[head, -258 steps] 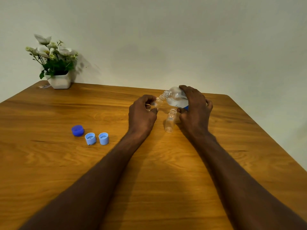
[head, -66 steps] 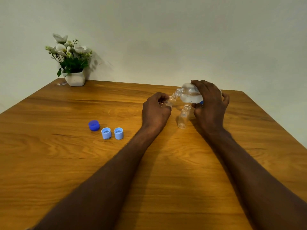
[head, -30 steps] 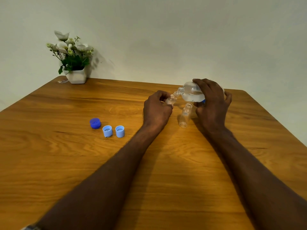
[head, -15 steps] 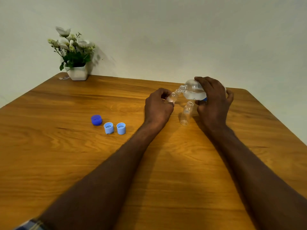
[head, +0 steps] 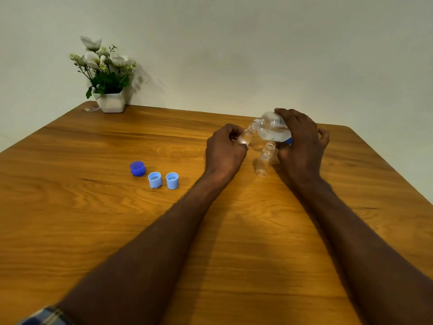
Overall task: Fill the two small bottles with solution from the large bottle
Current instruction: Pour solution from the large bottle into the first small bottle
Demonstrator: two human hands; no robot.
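1. Both hands stay put, bottles unmoved since earlier
2. Right hand [head: 302, 146] grips tilted large clear plastic bottle [head: 273, 130], mouth against small clear bottle [head: 244, 137] pinched by left hand [head: 223, 151]
3. Second small clear bottle [head: 264, 159] stands between them on wooden table [head: 93, 219]

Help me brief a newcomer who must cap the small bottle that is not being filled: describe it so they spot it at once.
On the wooden table, look toward the far right where two hands meet. Between the left hand and the right hand stands an empty small bottle, clear and uncapped. Unlike the other small bottle, nobody holds it, and the large bottle is not tipped into it.
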